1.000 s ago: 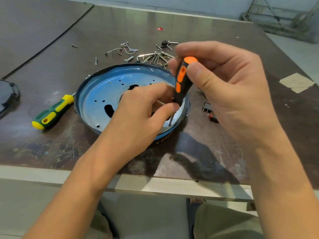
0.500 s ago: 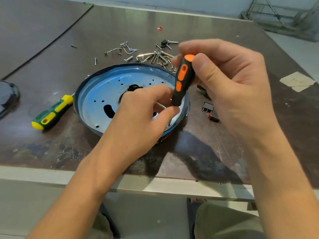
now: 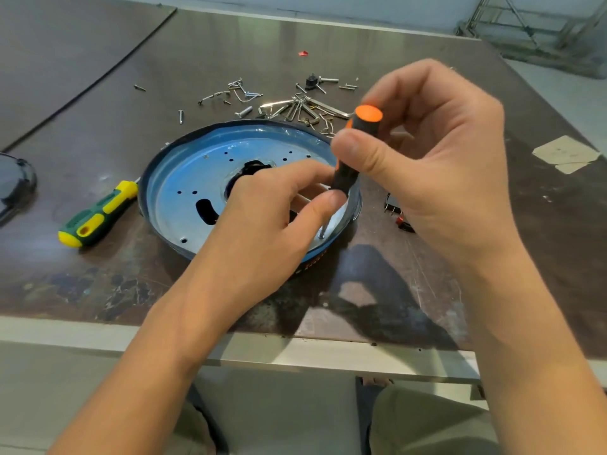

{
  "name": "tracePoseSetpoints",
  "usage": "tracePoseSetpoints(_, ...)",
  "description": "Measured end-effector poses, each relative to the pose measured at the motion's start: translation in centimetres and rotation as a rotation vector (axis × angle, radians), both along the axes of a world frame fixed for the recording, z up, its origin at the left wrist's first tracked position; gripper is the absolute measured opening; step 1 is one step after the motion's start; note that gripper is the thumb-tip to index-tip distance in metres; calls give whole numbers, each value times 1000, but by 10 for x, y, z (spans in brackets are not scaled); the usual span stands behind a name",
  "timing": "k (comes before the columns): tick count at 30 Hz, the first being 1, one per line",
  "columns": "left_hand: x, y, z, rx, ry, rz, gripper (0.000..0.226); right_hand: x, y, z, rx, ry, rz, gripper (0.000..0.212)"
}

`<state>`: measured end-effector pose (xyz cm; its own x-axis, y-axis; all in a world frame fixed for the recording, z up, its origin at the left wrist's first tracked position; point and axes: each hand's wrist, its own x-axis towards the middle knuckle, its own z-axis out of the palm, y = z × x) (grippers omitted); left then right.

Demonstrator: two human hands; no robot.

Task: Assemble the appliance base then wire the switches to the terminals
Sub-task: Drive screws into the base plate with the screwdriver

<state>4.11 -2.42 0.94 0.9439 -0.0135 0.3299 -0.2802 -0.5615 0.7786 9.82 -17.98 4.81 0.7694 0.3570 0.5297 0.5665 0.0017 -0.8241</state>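
A round blue metal appliance base (image 3: 184,178) lies on the table (image 3: 377,44) in front of me. My right hand (image 3: 433,159) grips the black and orange screwdriver (image 3: 356,146) by its handle, upright, with its tip down on the base's right inner edge. My left hand (image 3: 269,224) rests over the base's middle and pinches the screwdriver's lower handle and shaft between thumb and forefinger. Small black and red switches (image 3: 395,213) lie just right of the base, partly hidden by my right hand.
A green and yellow screwdriver (image 3: 98,215) lies left of the base. Several loose screws and metal clips (image 3: 289,103) are scattered behind it. A dark cover (image 3: 13,182) sits at the far left edge. Tape patches (image 3: 565,154) mark the table's right side.
The orange-capped handle has tipped toward me, so its end cap now faces up. My right hand has shifted its fingers on the handle. The left hand stays in place.
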Motion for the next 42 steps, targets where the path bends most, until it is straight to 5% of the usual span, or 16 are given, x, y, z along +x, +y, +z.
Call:
tracePoseSetpoints(12, 1, 0, -4, 15, -6, 23, 15, 0, -5, -4, 124, 190, 287, 34)
tracePoseSetpoints(18, 0, -2, -3, 37, -4, 10, 25, -2, 1, -2, -34, 39, 136, 28)
tracePoseSetpoints(26, 2, -1, -2, 22, 50, -14, 24, -1, 1, -10, 17, 49, 261, 34)
tracePoseSetpoints(32, 1, 0, -5, 36, 12, 5, 16, 1, 7, -8, -40, -20, 21, 33)
tracePoseSetpoints(37, 1, 0, -4, 37, 24, 6, 20, 0, 2, -12, 61, 66, 213, 29)
tracePoseSetpoints(42, 1, -2, -3, 41, 28, -20, 30, 0, 4, -6, -11, 0, 70, 33)
